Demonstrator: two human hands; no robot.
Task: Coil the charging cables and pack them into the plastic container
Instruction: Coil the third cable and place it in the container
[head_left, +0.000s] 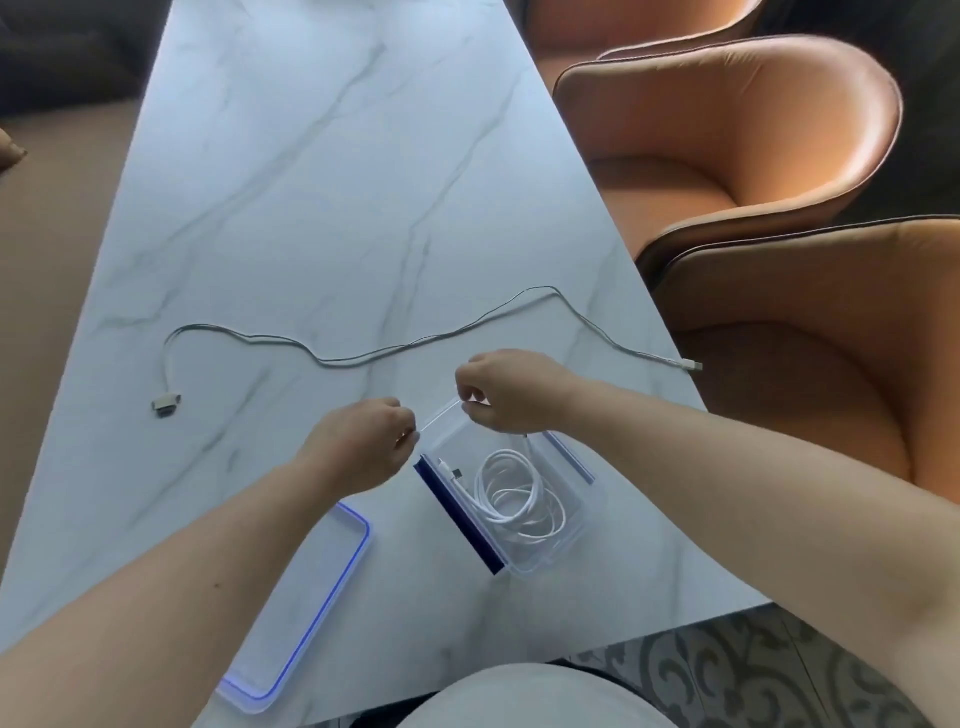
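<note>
On the marble table (322, 171), near its front edge, stood the clear plastic container (563, 540) with blue clasps, open, and a coiled white cable (519, 499) lay inside it, its plug ends resting toward the left wall. Both hands were at the container's far rim. The left hand (363, 441) had its fingers (408, 423) pinched nearly closed at the rim's left corner, and the right hand (511, 389) pinched at the right corner; whether they gripped the rim itself or a thin strand stretched between them could not be told.

The likeliest trouble, as I judged it, was the coil springing loose: nothing bound its loops, so a tug or tilt of the light container could let them rise above the rim and block the lid (311, 566), which lay apart to the left, partly over the front edge, where a passing forearm might knock it off. The second cable (363, 358) lay uncoiled across the table behind the hands, its wide grey connector (165, 402) at the left and its small plug (693, 365) right at the right edge beside the orange chair (805, 364). Pulled carelessly from one end, that plug could drop over the side, or the line could drag across the container.

The packed cable looked smooth, thin and springy, wound in several loose rounds.
</note>
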